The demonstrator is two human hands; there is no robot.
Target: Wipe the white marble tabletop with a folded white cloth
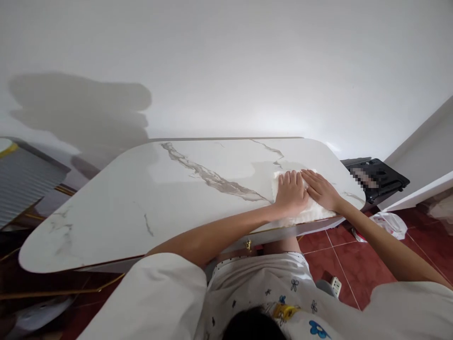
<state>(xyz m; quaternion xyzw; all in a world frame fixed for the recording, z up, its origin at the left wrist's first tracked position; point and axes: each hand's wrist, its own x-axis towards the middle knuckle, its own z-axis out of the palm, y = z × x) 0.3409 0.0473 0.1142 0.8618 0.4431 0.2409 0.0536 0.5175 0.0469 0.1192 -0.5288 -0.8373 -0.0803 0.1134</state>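
Note:
A white cloth [316,210] lies on the right part of a white marble-pattern table [148,198], near its front edge. My left hand [290,192] rests flat on the cloth with fingers stretched out. My right hand [320,189] lies flat beside it, also pressing on the cloth, its fingertips touching the left hand. Most of the cloth is hidden under both hands.
A white wall [226,66] stands right behind the table. A black device [377,177] sits on the floor at the right, a white plastic bag [389,223] beside it. Red floor tiles [339,264] show below. A grey ribbed panel [24,182] stands at the left.

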